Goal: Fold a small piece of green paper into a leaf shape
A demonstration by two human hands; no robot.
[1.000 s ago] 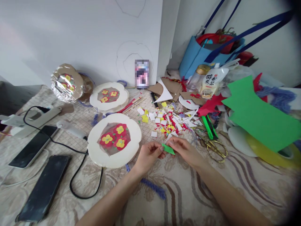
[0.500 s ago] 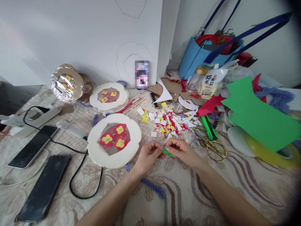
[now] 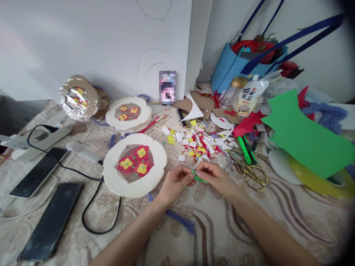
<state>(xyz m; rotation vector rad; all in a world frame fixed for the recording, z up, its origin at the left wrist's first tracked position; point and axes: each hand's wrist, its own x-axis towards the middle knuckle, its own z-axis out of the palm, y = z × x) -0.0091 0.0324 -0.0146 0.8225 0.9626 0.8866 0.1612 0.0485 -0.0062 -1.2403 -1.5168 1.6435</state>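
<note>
Between my two hands is a small piece of green paper [image 3: 200, 179], pinched by the fingertips just above the tablecloth. My left hand [image 3: 179, 181] is closed on its left end, thumb against fingers. From the other side my right hand [image 3: 215, 178] grips it, also in a pinch; much of the piece is hidden by the fingers. Left of my hands lies a cream scalloped disc [image 3: 111, 173] with red and yellow flowers in its middle. A heap of paper scraps [image 3: 199, 142] in white, red and yellow lies just beyond my fingers.
Gold-handled scissors [image 3: 255, 178] and a green cutter [image 3: 245, 149] lie to the right, near a large green sheet [image 3: 307, 136]. Behind stands a blue bag [image 3: 224, 68]. On the left are a black phone [image 3: 52, 221], a glue gun [image 3: 84, 153] and its black cable [image 3: 83, 218].
The fingers have shifted slightly around the green paper, and a bit more of it shows between them. Everything else looks the same.
</note>
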